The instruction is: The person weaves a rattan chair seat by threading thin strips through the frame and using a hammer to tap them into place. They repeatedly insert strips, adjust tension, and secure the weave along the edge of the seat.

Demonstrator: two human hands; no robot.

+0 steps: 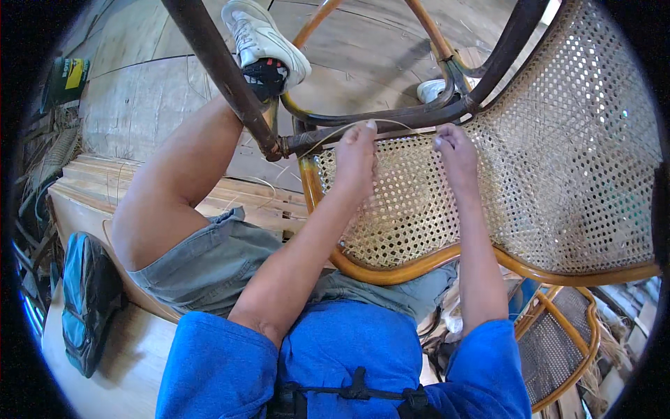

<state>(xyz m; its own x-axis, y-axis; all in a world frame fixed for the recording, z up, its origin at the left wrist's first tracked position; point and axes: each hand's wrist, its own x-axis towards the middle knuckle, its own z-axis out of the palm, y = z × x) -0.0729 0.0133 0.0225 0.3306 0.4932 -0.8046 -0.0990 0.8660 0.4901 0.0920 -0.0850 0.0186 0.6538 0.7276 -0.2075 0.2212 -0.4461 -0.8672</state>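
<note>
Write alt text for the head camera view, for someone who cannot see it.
Seen from above, a seated person's left hand and right hand pinch a thin cane strand at the edge of a woven cane chair seat. The wooden chair frame lies tipped across their lap.

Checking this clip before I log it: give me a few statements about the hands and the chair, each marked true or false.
1. Both hands work at the top edge of the woven cane panel. True.
2. The left hand pinches a thin pale cane strand that arcs over the dark frame. True.
3. The right hand rests on the person's knee. False: it is on the cane panel near the frame.
4. The woven panel is solid cloth. False: it is open mesh with holes.
5. A white shoe shows beyond the frame. True.
</note>
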